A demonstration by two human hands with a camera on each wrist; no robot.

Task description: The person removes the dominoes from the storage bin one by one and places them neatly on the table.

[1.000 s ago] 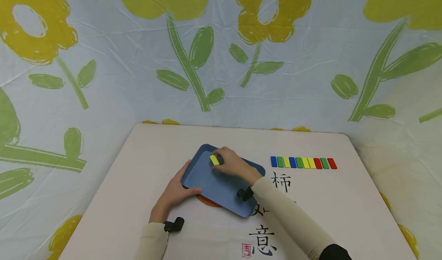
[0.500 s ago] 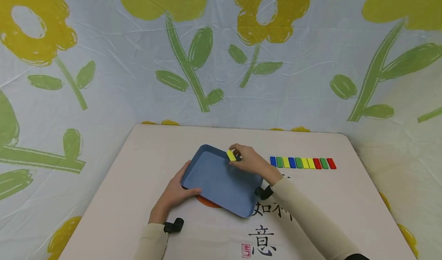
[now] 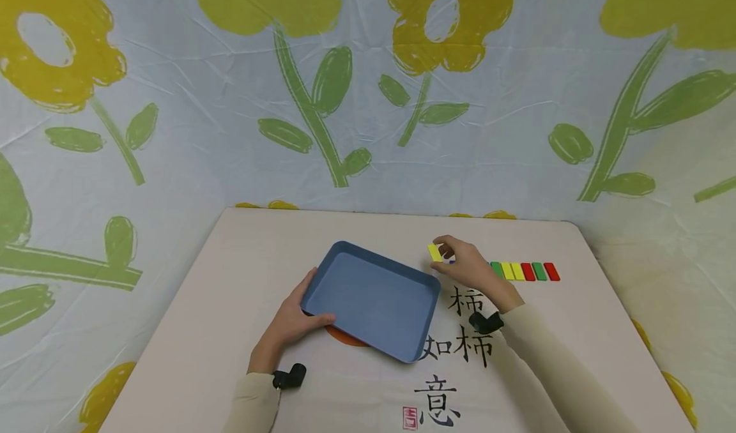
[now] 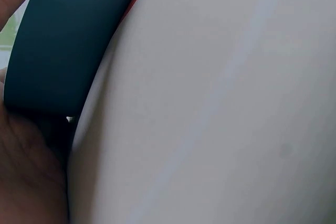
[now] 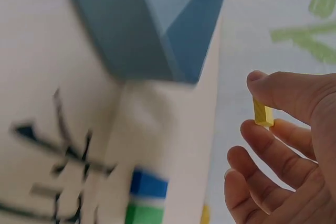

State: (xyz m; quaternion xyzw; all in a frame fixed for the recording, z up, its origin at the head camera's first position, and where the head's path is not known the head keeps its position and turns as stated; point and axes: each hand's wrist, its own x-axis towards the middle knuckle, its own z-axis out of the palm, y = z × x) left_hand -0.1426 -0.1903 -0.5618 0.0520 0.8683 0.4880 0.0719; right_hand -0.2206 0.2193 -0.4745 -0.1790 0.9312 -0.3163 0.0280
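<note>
My right hand (image 3: 460, 264) pinches a small yellow block (image 3: 434, 252) between thumb and fingers, just above the left end of a row of coloured blocks (image 3: 526, 271) on the table. The right wrist view shows the same yellow block (image 5: 262, 113) held at the fingertips, with a blue block (image 5: 149, 184) and a green block (image 5: 143, 214) of the row below. My left hand (image 3: 296, 321) grips the near-left edge of a blue tray (image 3: 397, 273), which is tilted up off the table. In the left wrist view the tray's rim (image 4: 63, 61) is close up against my palm.
The table (image 3: 230, 273) carries a white cloth with black characters (image 3: 468, 343) and a red seal (image 3: 411, 416). An orange patch (image 3: 345, 338) shows under the tray. A floral sheet (image 3: 322, 101) hangs behind and to both sides of the table.
My right hand has carried the yellow block out of the tray and rightward to the left end of the block row. My left hand still holds the tray in place.
</note>
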